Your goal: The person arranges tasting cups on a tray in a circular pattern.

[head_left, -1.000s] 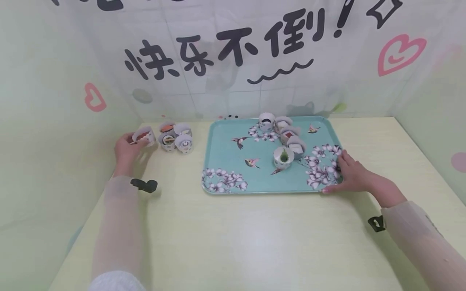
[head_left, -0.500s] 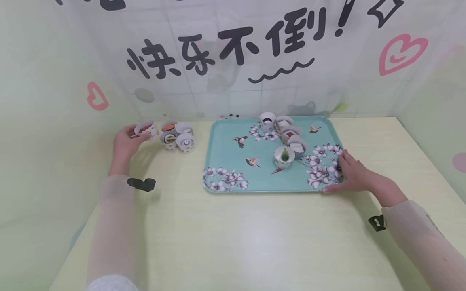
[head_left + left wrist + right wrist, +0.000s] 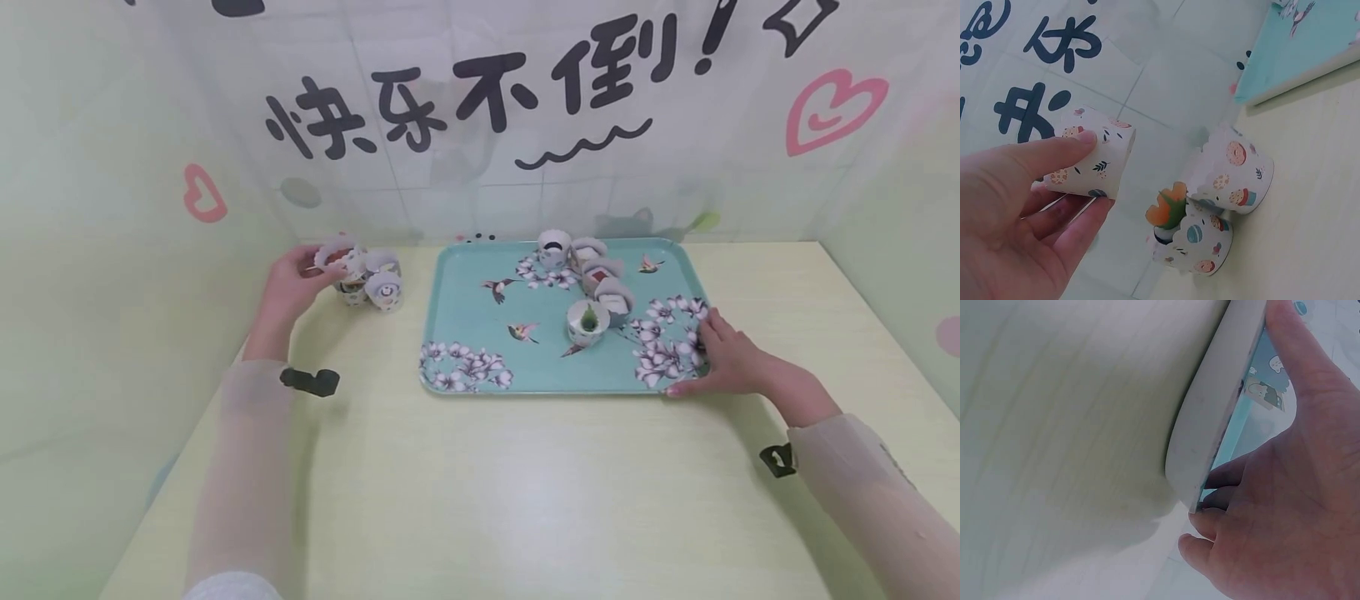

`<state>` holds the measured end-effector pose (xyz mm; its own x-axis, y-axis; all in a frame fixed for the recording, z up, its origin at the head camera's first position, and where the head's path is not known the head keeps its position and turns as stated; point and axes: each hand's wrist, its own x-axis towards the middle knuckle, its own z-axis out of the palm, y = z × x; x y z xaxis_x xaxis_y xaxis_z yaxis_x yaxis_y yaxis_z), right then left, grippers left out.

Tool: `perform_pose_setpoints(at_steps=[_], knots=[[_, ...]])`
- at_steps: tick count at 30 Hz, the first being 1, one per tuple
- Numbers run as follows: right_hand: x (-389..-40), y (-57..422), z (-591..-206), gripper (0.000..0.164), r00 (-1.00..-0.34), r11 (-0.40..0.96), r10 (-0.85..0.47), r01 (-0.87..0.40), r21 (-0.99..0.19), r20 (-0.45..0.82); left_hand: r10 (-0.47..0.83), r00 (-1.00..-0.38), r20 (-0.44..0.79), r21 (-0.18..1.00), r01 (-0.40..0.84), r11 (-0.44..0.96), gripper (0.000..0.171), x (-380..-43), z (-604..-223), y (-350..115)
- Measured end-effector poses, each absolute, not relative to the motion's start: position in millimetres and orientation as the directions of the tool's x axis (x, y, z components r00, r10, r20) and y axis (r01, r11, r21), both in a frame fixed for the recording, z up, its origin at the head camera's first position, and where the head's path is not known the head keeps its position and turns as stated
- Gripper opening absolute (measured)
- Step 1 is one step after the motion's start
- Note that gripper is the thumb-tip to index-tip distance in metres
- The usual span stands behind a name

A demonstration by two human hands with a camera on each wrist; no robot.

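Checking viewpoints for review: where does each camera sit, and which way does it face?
Head: worn on the head, facing forward and down at the table, tray and wall; left hand, right hand and sleeves show.
Left wrist: on that wrist, facing along the left hand to the held cup and wall; only this hand shows.
Right wrist: on that wrist, facing table and tray edge; only the right hand shows.
Shared: head and left wrist show the held cup; all three show the tray.

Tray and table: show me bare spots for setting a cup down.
Free: the tray left of its row of cups; the table before the tray's near edge. Crowded: that row, and the cup cluster left of the tray, near the cup in the left hand.
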<state>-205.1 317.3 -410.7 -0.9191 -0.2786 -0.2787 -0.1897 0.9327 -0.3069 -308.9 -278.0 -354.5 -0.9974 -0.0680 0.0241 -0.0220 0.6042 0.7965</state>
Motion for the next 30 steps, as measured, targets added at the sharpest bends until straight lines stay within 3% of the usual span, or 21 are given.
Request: perform_pose_setpoints(at_steps=[16,30], knots=[[-205,319,-410,0.134,-0.92,0.934,-0.281,-0.198,-0.297,-0.272,0.17,-0.985,0.041,0.812,0.132,0.569,0.054,-306,-363,-222],[-206,319,-413,0.134,-0.92,0.933,-0.284,-0.201,-0.297,-0.271,0.294,-0.954,-0.05,0.797,0.14,0.588,0.061,-307,-385,-170]])
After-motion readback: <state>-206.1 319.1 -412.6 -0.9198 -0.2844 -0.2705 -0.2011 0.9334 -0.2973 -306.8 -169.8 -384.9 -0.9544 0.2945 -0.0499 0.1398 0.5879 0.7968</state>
